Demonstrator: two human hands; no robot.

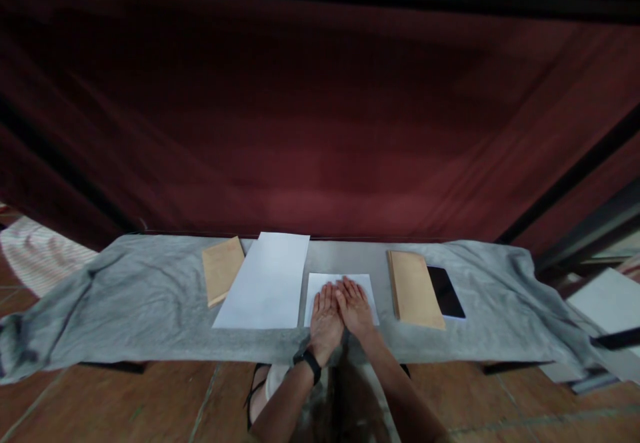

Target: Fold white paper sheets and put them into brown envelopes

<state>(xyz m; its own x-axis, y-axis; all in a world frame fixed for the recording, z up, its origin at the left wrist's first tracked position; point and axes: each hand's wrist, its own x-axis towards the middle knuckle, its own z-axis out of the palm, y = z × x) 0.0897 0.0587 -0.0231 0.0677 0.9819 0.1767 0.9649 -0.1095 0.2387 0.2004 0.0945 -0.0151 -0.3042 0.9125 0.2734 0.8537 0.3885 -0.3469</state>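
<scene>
A small white sheet of paper (313, 290) lies in front of me on the grey cloth. Both hands rest flat on it, side by side and touching. My left hand (326, 316), with a dark band on the wrist, has its fingers stretched out over the sheet's left half. My right hand (356, 306) covers the middle and right, its fingers extended too. Much of the paper is hidden under them. Just to the left is a larger white sheet of paper (267, 282). On the right lies a stack of brown envelopes (415, 288), apart from my hands.
A brown envelope (223, 270) lies at the left, beside the large sheet. A dark-screened tablet or phone (447, 292) sits partly beneath the brown stack. Grey cloth (155, 296) covers the long narrow table. Behind it rises a dark red panel (320, 130). Tiled floor (165, 403) shows below.
</scene>
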